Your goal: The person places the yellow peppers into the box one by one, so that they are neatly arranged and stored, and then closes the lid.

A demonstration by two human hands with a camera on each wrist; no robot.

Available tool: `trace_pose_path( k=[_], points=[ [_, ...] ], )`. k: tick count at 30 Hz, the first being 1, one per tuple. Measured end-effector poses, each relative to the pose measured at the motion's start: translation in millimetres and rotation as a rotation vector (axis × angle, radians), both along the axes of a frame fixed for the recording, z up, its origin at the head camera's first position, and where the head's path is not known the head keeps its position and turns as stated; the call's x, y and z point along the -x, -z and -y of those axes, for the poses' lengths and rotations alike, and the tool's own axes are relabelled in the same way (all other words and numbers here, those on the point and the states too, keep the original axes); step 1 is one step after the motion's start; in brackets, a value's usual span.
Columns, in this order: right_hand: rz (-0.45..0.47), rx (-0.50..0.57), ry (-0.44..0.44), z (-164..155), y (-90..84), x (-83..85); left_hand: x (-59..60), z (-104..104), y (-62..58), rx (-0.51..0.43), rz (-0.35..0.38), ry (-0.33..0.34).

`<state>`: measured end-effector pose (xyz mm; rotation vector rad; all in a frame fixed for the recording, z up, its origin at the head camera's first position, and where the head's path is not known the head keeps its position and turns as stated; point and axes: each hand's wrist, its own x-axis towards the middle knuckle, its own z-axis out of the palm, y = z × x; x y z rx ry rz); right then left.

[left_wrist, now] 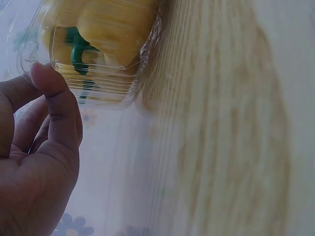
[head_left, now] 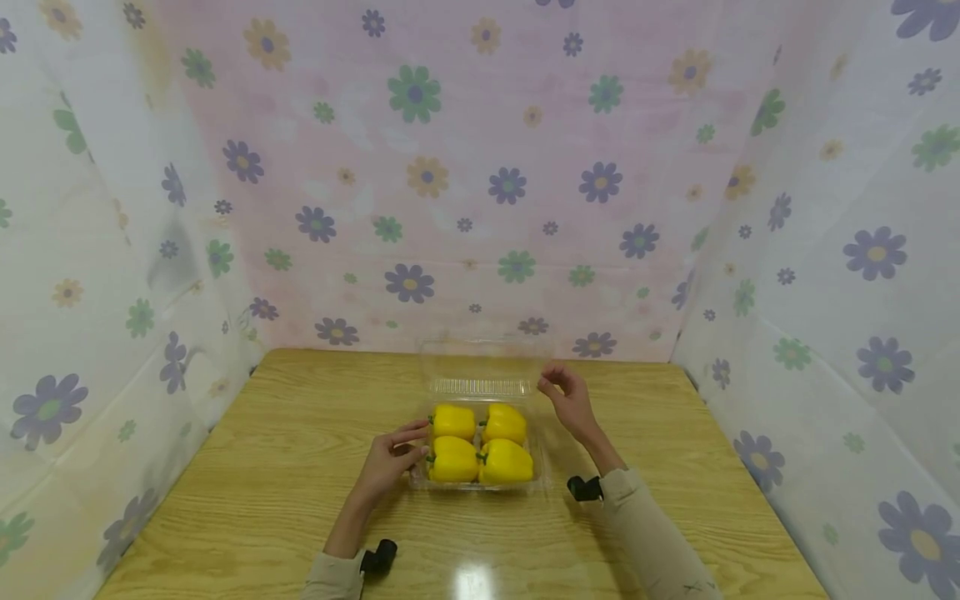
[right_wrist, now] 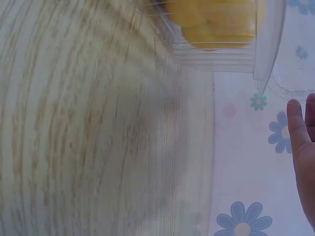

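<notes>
Several yellow bell peppers [head_left: 507, 463] with green stems sit in two rows inside a clear plastic clamshell container [head_left: 480, 488]. Its transparent lid [head_left: 483, 360] is raised at the back, hinged to the base. At the container's left side, my left hand [head_left: 388, 460] pinches the rim between thumb and fingers; the left wrist view has the thumb on the clear edge beside a pepper [left_wrist: 115, 29]. My right hand [head_left: 572, 402] holds the right edge of the raised lid by its fingertips. In the right wrist view only part of that hand [right_wrist: 306, 147] shows, at the lid's edge.
The container rests on a wood-grain table [head_left: 300, 450]. A flower-printed cloth [head_left: 465, 208] rises behind the table and along both sides. Dark wrist devices [head_left: 585, 488] sit at both sleeve cuffs.
</notes>
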<state>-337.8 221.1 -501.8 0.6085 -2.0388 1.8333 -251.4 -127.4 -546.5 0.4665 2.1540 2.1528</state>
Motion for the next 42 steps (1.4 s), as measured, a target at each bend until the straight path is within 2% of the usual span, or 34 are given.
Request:
trace_pose_path(
  k=[5,11,20,30,34,42],
  points=[
    [-0.015,-0.007,0.023,0,3.9,-1.3,0.2,0,-1.5,-0.006,0.025,0.004],
    [-0.047,-0.005,0.004,-3,12.4,-1.0,0.8,1,-0.7,-0.024,0.023,0.013],
    [0.019,0.036,-0.032,-3,9.8,-10.0,2.0,2,1.1,-0.019,0.043,0.007],
    [0.071,0.128,-0.15,-6,6.0,-17.3,1.9,2,0.2,-0.029,0.065,0.022],
    [0.126,0.168,-0.146,-5,4.2,-19.2,1.8,2,-0.2,-0.011,0.051,0.015],
    [0.218,0.16,-0.145,-9,2.1,-28.9,0.2,1,-2.4,0.018,0.044,-0.004]
  ],
)
